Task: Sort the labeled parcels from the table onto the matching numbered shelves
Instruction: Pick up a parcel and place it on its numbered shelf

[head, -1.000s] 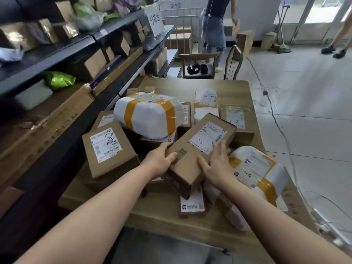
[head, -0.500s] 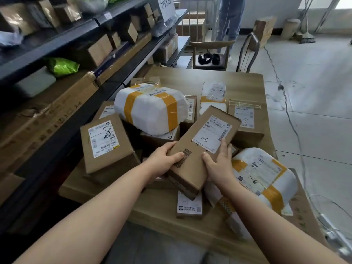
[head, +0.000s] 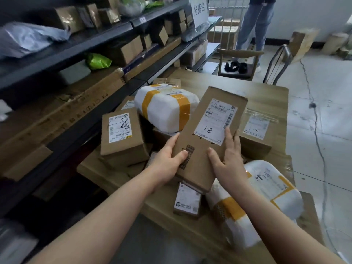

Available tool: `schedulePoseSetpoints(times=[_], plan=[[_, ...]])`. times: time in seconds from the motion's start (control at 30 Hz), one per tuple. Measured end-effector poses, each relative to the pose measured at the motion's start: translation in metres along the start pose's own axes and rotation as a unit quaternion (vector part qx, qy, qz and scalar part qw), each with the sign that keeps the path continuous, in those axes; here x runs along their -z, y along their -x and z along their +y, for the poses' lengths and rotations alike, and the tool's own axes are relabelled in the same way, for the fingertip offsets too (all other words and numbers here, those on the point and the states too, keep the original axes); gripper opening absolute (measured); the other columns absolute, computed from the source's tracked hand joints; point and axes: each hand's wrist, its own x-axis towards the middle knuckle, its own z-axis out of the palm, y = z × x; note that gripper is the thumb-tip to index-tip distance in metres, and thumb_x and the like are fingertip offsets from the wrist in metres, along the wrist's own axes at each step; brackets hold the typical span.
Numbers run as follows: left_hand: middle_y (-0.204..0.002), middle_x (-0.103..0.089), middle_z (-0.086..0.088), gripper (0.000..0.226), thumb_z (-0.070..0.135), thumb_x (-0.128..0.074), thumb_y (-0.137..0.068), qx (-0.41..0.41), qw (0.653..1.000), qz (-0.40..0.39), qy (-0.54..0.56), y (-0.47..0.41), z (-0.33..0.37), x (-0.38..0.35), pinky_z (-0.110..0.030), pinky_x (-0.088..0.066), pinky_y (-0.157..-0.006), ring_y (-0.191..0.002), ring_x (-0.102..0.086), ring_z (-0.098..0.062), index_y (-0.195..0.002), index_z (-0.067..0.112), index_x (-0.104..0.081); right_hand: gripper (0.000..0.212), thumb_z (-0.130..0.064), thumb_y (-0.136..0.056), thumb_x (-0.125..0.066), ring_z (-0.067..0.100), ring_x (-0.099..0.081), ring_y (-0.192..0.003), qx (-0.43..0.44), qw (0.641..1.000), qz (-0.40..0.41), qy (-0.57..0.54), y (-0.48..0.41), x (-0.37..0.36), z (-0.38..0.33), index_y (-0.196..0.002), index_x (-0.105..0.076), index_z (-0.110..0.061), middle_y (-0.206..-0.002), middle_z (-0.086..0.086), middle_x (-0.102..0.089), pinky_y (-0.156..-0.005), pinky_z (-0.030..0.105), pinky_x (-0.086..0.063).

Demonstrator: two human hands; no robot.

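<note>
- Left hand grips the long cardboard box at its nine o'clock edge, with the thumb on top beside the barcode and the fingers underneath.
- Right hand lies against the box's three o'clock edge, fingers straight up along the label and thumb spread on the top face.
- Dark shelves run along the table's nine o'clock side, loaded with boxes and bags.
- Wooden table carries the parcel pile. The long cardboard box is tilted over the middle of the pile, far end raised, its label handwritten with an 8 and a 1.
- White taped parcel lies at eleven o'clock from the held box, and a second white parcel lies at five o'clock.
- Box marked 8 sits at nine o'clock, and the box marked 1-8 at three o'clock.
- Small labelled box lies at six o'clock, partly under the held box.
</note>
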Motion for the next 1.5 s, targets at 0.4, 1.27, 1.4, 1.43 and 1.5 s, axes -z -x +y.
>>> schedulePoseSetpoints(times=[0.4,1.27,1.4,1.43,1.5], plan=[[-0.123,-0.042,0.032,0.064,0.036,-0.054,-0.098,-0.030,0.994,0.097,0.029,0.105,-0.003,0.044,-0.022,-0.039,-0.101,-0.118,-0.044,0.008,-0.145,0.057,-0.017,0.074,-0.049,-0.092,-0.050,0.013,-0.026,-0.139,0.133,0.991,-0.004,0.028,0.056,-0.014,-0.064,-0.147,-0.001,-0.051,-0.157,-0.024,0.008,-0.086,0.028,-0.030],[-0.109,-0.052,0.025,0.058,0.028,-0.050,-0.101,0.192,0.841,0.475,0.173,0.562,-0.213,0.166,-0.016,-0.049,-0.062,-0.091,-0.056,0.003,-0.143,0.055,-0.021,0.075,-0.047,-0.092,-0.048,0.019,-0.036,-0.136,0.259,0.832,-0.490,0.026,0.441,-0.253,-0.219,-0.148,0.002,-0.048,-0.159,-0.007,0.015,-0.083,0.029,-0.041],[-0.129,-0.054,0.013,0.062,0.026,-0.051,-0.100,0.243,0.765,0.563,0.197,0.626,-0.248,0.172,-0.030,-0.048,-0.094,-0.111,-0.055,-0.010,-0.150,0.045,-0.019,0.074,-0.043,-0.093,-0.049,0.017,-0.030,-0.139,0.306,0.754,-0.581,0.012,0.506,-0.305,-0.245,-0.150,-0.002,-0.043,-0.159,-0.011,0.013,-0.099,0.034,-0.044],[-0.125,-0.056,0.013,0.061,0.026,-0.051,-0.100,0.257,0.743,0.581,0.208,0.639,-0.256,0.174,-0.036,-0.049,-0.095,-0.111,-0.057,-0.012,-0.149,0.047,-0.020,0.073,-0.043,-0.094,-0.048,0.017,-0.030,-0.139,0.316,0.735,-0.600,0.012,0.522,-0.317,-0.251,-0.150,-0.002,-0.043,-0.158,-0.012,0.012,-0.100,0.034,-0.042],[-0.120,-0.058,0.014,0.059,0.028,-0.049,-0.100,0.285,0.703,0.613,0.223,0.665,-0.269,0.177,-0.037,-0.053,-0.083,-0.105,-0.059,-0.013,-0.147,0.049,-0.021,0.072,-0.042,-0.094,-0.048,0.018,-0.032,-0.137,0.333,0.698,-0.634,0.013,0.554,-0.341,-0.262,-0.150,-0.003,-0.041,-0.158,-0.012,0.009,-0.102,0.035,-0.041]])
